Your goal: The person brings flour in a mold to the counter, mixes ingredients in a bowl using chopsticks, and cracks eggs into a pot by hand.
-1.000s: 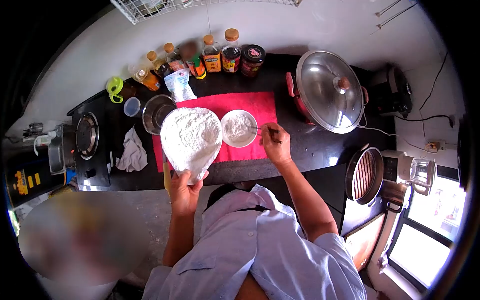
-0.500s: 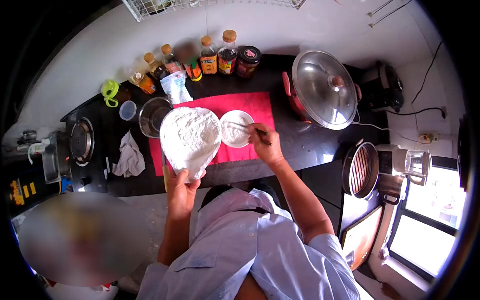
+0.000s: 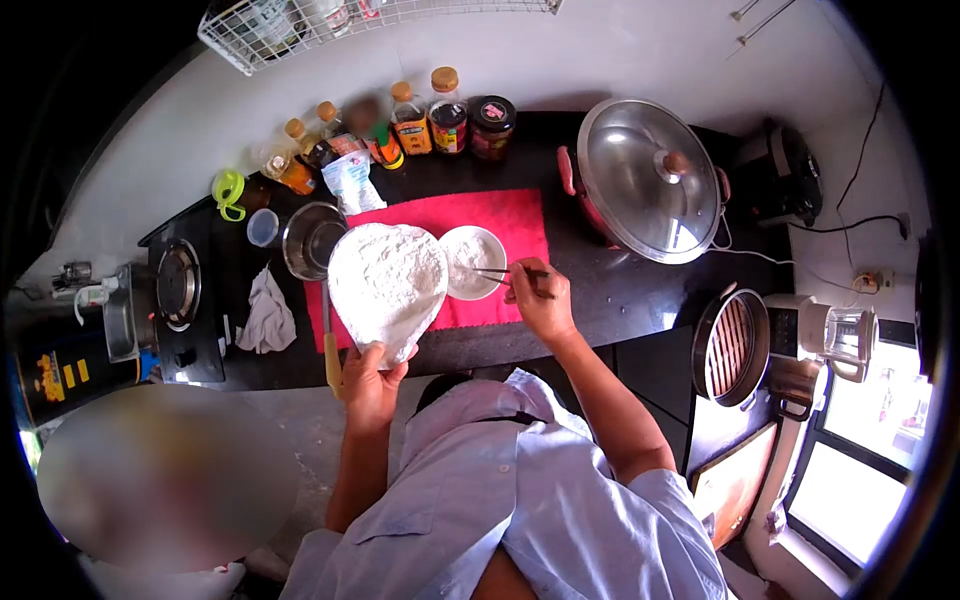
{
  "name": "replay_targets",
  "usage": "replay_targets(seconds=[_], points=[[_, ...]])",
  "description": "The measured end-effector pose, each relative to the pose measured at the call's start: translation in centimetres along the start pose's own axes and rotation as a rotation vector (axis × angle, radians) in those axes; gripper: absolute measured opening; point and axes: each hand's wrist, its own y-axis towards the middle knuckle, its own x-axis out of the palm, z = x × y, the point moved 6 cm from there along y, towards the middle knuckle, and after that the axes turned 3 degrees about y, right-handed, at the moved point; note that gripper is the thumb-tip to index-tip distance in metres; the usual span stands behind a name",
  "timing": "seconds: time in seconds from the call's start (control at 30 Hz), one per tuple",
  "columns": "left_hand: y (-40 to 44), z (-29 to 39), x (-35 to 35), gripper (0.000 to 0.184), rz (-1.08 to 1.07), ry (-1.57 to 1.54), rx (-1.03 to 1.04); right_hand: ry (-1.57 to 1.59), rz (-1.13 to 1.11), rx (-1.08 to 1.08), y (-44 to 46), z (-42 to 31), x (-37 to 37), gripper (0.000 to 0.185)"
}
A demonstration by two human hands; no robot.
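Observation:
My left hand (image 3: 371,385) grips the lower end of a white container of flour (image 3: 388,285), thumb on its edge, tilted beside a small white bowl (image 3: 496,246). White powder (image 3: 466,256) lies in the bowl. My right hand (image 3: 542,301) is closed on a pair of chopsticks (image 3: 520,282), whose tips point into the bowl. Both stand over a red cloth (image 3: 510,210). A metal bowl (image 3: 312,240) is just left of the flour container, and a tool with a yellowish handle (image 3: 332,362) lies beside my left hand.
Bottles (image 3: 411,122) and a dark jar (image 3: 491,128) line the wall behind a white packet (image 3: 352,182). A large lidded pot (image 3: 650,185) stands right of the cloth. A grey rag (image 3: 266,314) and a stove burner (image 3: 179,285) are at left. A blurred shape fills the lower left.
The chopsticks, steep and partly hidden before, now show as two separated sticks reaching left into the bowl. My left hand still holds the flour container; the whole view has shifted slightly.

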Motion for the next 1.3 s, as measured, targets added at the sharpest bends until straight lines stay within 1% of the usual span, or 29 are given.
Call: replay_targets(seconds=[0.1, 0.2, 0.23, 0.33, 0.37, 0.4, 0.47, 0.53, 0.57, 0.67, 0.7, 0.9, 1.0, 1.13, 1.27, 1.3], points=[[0.6, -0.8, 0.2, 0.040, 0.034, 0.009, 0.018, 0.073, 0.077, -0.115, -1.7, -2.7, -1.1, 0.010], [1.1, -1.3, 0.1, 0.038, 0.015, 0.075, 0.009, 0.033, 0.097, -0.265, -3.7, -5.7, -1.9, 0.007], [1.3, -1.3, 0.1, 0.037, 0.025, 0.093, 0.013, -0.018, 0.085, -0.306, -4.5, -7.5, -2.1, 0.005], [1.4, -1.6, 0.1, 0.034, 0.054, 0.145, 0.017, -0.085, 0.001, -0.565, -6.3, -11.7, -1.0, 0.005], [1.5, -1.7, 0.2, 0.033, 0.058, 0.159, 0.020, -0.065, -0.047, -0.499, -6.7, -11.9, -0.1, 0.005], [1.5, -1.8, 0.3, 0.032, 0.059, 0.172, 0.024, -0.019, -0.097, -0.544, -6.9, -11.3, 1.0, 0.008], [1.4, -1.9, 0.5, 0.031, 0.078, 0.211, 0.051, -0.037, -0.173, -0.519, -7.1, -11.3, 3.0, 0.009], [1.5, -2.0, 1.0, 0.031, 0.082, 0.244, 0.074, -0.068, -0.222, -0.576, -7.1, -10.0, 4.8, 0.015], [1.3, -2.0, 1.2, 0.030, 0.080, 0.259, 0.080, -0.100, -0.291, -0.545, -7.1, -9.1, 5.5, 0.022], [1.3, -2.0, 1.6, 0.029, 0.092, 0.261, 0.094, -0.230, -0.319, -0.649, -7.3, -7.9, 6.0, 0.029], [1.3, -2.0, 1.6, 0.029, 0.102, 0.254, 0.097, -0.286, -0.326, -0.661, -7.5, -7.8, 5.9, 0.035], [1.2, -1.6, 1.5, 0.027, 0.129, 0.292, 0.138, -0.367, -0.254, -0.739, -8.4, -7.8, 4.1, 0.040], [1.6, -1.6, 0.7, 0.035, 0.135, 0.320, 0.113, -0.362, -0.217, -0.724, -8.3, -8.6, 3.0, 0.038], [1.6, -1.4, 0.2, 0.035, 0.145, 0.314, 0.090, -0.299, -0.144, -0.665, -7.9, -8.8, 1.5, 0.039], [1.6, -1.2, -0.3, 0.036, 0.151, 0.290, 0.086, -0.246, -0.010, -0.473, -6.6, -7.5, -0.2, 0.026], [1.6, -1.0, -0.5, 0.036, 0.153, 0.285, 0.079, -0.203, 0.044, -0.419, -5.7, -7.2, -0.6, 0.014]])
